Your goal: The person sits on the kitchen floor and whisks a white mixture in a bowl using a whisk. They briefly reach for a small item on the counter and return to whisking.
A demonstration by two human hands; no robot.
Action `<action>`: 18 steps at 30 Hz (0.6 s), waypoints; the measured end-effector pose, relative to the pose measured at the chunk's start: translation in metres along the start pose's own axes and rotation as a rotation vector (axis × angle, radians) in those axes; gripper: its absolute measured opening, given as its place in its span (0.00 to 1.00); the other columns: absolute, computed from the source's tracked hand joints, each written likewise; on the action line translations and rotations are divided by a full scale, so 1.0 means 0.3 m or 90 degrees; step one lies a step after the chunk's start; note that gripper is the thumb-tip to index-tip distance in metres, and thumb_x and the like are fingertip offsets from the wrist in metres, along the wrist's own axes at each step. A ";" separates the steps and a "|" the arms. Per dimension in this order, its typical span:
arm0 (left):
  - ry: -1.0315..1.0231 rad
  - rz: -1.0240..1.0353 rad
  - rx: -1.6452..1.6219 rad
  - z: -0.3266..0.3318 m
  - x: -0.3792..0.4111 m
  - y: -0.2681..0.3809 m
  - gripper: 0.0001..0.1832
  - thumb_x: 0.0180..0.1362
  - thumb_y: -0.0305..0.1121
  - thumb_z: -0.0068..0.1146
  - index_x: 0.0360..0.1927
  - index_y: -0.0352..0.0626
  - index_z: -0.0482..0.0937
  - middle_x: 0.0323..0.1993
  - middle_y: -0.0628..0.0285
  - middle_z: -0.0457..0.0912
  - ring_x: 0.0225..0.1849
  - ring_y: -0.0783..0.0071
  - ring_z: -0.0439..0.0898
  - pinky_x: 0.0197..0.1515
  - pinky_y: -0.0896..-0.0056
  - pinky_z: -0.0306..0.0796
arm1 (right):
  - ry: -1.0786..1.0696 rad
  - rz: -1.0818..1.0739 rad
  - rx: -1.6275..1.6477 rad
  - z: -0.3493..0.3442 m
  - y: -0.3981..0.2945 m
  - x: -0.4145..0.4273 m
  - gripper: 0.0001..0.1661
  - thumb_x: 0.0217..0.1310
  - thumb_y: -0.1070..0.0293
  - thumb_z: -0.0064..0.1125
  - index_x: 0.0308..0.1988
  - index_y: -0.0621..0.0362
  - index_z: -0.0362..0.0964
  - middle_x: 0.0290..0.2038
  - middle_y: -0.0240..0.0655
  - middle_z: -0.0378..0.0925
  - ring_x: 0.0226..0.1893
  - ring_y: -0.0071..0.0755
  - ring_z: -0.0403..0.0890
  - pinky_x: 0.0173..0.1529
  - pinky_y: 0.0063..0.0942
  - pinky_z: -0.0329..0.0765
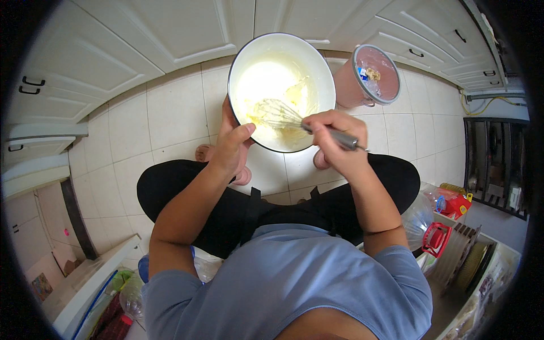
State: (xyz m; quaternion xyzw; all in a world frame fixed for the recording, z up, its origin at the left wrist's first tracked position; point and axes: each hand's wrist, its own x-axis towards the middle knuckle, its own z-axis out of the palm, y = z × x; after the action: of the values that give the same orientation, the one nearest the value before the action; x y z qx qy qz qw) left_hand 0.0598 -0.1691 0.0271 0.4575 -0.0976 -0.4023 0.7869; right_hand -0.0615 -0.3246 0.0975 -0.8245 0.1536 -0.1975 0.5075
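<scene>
A white bowl with a dark rim (325, 76) is tilted in front of me, over the tiled floor. My left hand (235, 142) grips its lower left edge, thumb over the rim and fingers behind it. In my right hand (340, 134) is the grey handle of a wire whisk (282, 114), whose wires reach into the bowl. A pale yellow, creamy mixture (297, 91) clings to the bowl's inside and to the wires. Bright glare hides part of the bowl's bottom.
A pink trash bin (350, 80) with a liner and some waste stands right of the bowl. White cabinets (191, 25) run along the far side. At lower right are a large clear bottle with a red cap (435, 239) and an open drawer (503, 259).
</scene>
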 end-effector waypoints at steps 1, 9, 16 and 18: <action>-0.004 0.005 0.005 -0.003 0.001 -0.002 0.47 0.40 0.37 0.53 0.66 0.51 0.45 0.60 0.56 0.57 0.61 0.62 0.61 0.57 0.58 0.63 | -0.018 -0.004 -0.023 0.013 0.005 -0.002 0.06 0.50 0.74 0.56 0.29 0.64 0.77 0.24 0.38 0.78 0.23 0.26 0.78 0.29 0.21 0.73; 0.026 -0.075 -0.079 -0.026 0.006 -0.018 0.46 0.43 0.41 0.55 0.65 0.42 0.46 0.61 0.52 0.58 0.63 0.59 0.58 0.63 0.56 0.54 | 0.037 0.032 -0.059 -0.034 0.124 0.007 0.07 0.51 0.73 0.55 0.30 0.62 0.78 0.25 0.36 0.79 0.24 0.26 0.78 0.30 0.22 0.74; -0.001 -0.024 0.053 -0.027 0.016 -0.016 0.48 0.39 0.39 0.52 0.67 0.51 0.43 0.62 0.55 0.54 0.63 0.60 0.57 0.60 0.56 0.57 | 0.076 0.178 0.058 -0.063 0.178 0.038 0.10 0.55 0.71 0.51 0.32 0.64 0.77 0.23 0.34 0.77 0.20 0.18 0.74 0.26 0.16 0.72; 0.015 -0.027 0.080 -0.032 0.018 -0.035 0.49 0.39 0.38 0.53 0.67 0.51 0.43 0.62 0.55 0.54 0.63 0.60 0.56 0.61 0.57 0.57 | 0.028 0.215 0.116 -0.045 0.187 0.030 0.09 0.55 0.71 0.50 0.30 0.64 0.76 0.24 0.35 0.78 0.21 0.18 0.74 0.26 0.16 0.72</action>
State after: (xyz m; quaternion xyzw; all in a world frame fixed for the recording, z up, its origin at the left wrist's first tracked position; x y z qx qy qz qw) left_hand 0.0625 -0.1695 0.0123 0.5127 -0.1034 -0.4067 0.7491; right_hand -0.0629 -0.3637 0.0542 -0.7333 0.2824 -0.1401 0.6024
